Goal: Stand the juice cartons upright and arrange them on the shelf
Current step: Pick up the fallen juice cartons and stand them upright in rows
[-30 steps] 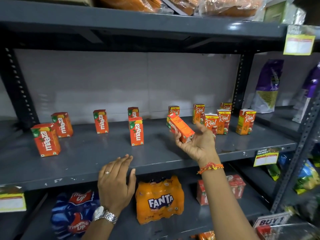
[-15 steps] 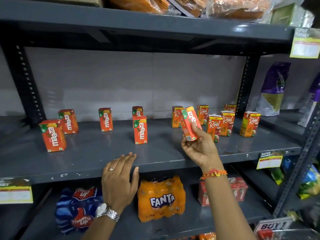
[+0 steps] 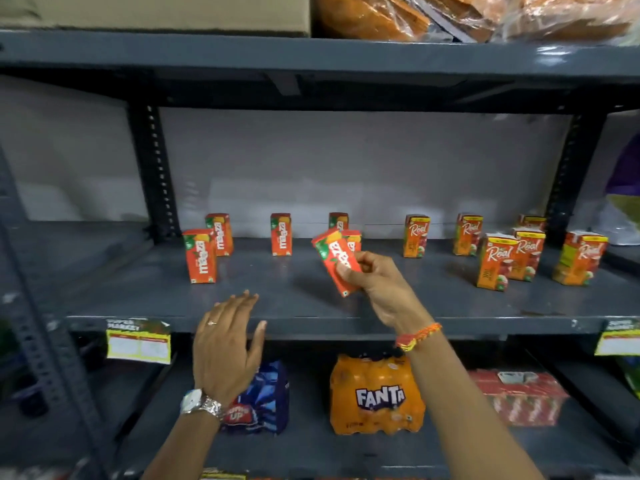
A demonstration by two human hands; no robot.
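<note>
My right hand (image 3: pixel 379 285) holds a red Maaza juice carton (image 3: pixel 335 261) tilted to the left, just above the grey middle shelf (image 3: pixel 277 299). Behind it stands another Maaza carton (image 3: pixel 353 239), partly hidden. More Maaza cartons stand upright to the left: one in front (image 3: pixel 201 256), one behind it (image 3: pixel 219 234), one further right (image 3: pixel 281 233) and one at the back (image 3: pixel 338 221). Several orange Real cartons (image 3: pixel 493 263) stand upright on the right. My left hand (image 3: pixel 225 344) lies flat with fingers spread at the shelf's front edge, holding nothing.
A Fanta bottle pack (image 3: pixel 375 394), a blue Thums Up pack (image 3: pixel 258 400) and a red pack (image 3: pixel 523 398) lie on the lower shelf. Price tags (image 3: pixel 138 341) hang from the shelf edge. The upper shelf (image 3: pixel 311 53) carries a cardboard box and bagged goods. Steel uprights (image 3: pixel 154 171) flank the bay.
My right hand has carried the Maaza carton left, from beside the Real cartons to the shelf's middle, turning it from lying sideways to nearly upright. The left hand stayed at the edge.
</note>
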